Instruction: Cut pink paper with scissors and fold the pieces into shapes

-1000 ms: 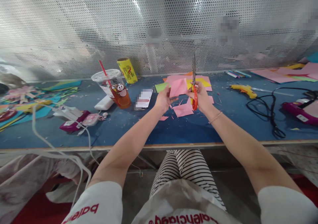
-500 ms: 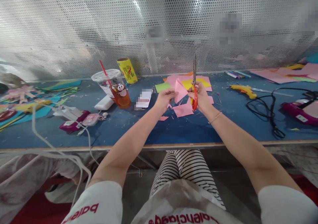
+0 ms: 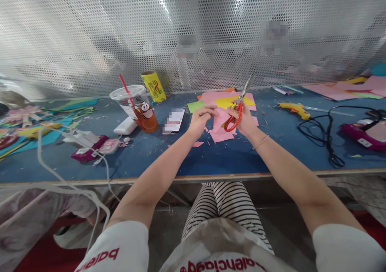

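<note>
- Grip, head view: the left hand (image 3: 199, 121) has its fingertips pinched together on the upper left edge of a pink paper piece (image 3: 220, 118); the right hand (image 3: 246, 121) is closed around a pair of scissors (image 3: 240, 99), its fingertips seemingly touching the paper's right edge.
- With the phone (image 3: 174, 121) as landmark, the left hand is just to its right, the paper beyond that hand, the right hand farther right again.
- Key relation: the paper sits between the hands, at the left hand's fingertips, left of the scissors. The scissors' long axis slants, blades reaching up and right, away from both paper and phone, handle loops towards the wearer. Whether the blades are parted is too small to tell.
- The paper is thin and matte, pointed in outline, and looks folded; the scissors pair shiny metal blades with smooth orange-red loops.
- Right of the phone, the blue, scuffed bench (image 3: 163, 159) carries a flat pink scrap (image 3: 222, 136), a yellow sheet (image 3: 226, 102) and a green sheet (image 3: 194, 107).
- Left of the phone stands a clear plastic cup (image 3: 149, 121) of amber drink; well right of it lies a yellow glue gun (image 3: 294, 110).
</note>
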### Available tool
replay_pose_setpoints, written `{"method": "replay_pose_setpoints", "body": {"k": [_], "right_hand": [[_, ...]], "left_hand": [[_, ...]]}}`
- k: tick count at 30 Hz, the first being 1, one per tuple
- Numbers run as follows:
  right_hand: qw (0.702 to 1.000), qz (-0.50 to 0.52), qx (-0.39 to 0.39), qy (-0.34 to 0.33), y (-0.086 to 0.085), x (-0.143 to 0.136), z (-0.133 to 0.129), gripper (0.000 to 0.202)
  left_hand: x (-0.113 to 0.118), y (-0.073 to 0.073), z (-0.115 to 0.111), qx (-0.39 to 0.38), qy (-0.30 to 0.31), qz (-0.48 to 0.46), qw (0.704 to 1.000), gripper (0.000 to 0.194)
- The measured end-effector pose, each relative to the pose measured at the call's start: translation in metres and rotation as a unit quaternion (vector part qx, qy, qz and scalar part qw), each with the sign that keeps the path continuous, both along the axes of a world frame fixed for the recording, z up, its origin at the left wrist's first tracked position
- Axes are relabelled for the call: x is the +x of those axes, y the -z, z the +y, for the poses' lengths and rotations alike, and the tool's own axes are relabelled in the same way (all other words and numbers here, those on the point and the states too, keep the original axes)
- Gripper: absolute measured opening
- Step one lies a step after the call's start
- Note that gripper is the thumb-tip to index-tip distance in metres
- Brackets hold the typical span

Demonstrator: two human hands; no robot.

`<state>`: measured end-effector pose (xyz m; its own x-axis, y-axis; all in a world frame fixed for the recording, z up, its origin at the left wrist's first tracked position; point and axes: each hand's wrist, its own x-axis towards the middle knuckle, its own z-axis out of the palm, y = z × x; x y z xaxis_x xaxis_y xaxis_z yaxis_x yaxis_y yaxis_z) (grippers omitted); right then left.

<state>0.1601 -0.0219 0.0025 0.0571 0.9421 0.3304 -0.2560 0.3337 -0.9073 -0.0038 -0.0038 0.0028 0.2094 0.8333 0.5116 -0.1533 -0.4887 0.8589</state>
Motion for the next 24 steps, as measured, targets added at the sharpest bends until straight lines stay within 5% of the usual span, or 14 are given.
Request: {"method": "replay_pose_setpoints", "body": {"k": [2,7,11,16,24], "right_hand": [[1.000,-0.008,0.005,-0.026,0.001,-0.001,-0.001,0.049],[0.997,-0.034,0.055,-0.037,0.006,-0.002,0.001,0.052],[0.998,-0.039,0.051,0.002,0.006,-0.001,0.003,0.051],[0.997,-0.029,0.060,0.028,0.006,0.000,0.006,0.050],[0.996,-0.043,0.069,0.047,0.005,0.006,0.013,0.049]], "left_hand": [[0.001,-0.001,-0.001,0.030,-0.015,0.012,0.999,0.010],[0.005,-0.002,-0.002,-0.034,-0.021,-0.023,0.999,0.038],[0.007,0.000,-0.005,-0.067,-0.001,0.053,0.996,0.015],[0.007,-0.004,-0.012,-0.069,0.002,0.140,0.988,0.025],[0.000,-0.002,0.002,-0.079,-0.053,0.104,0.990,0.022]]}}
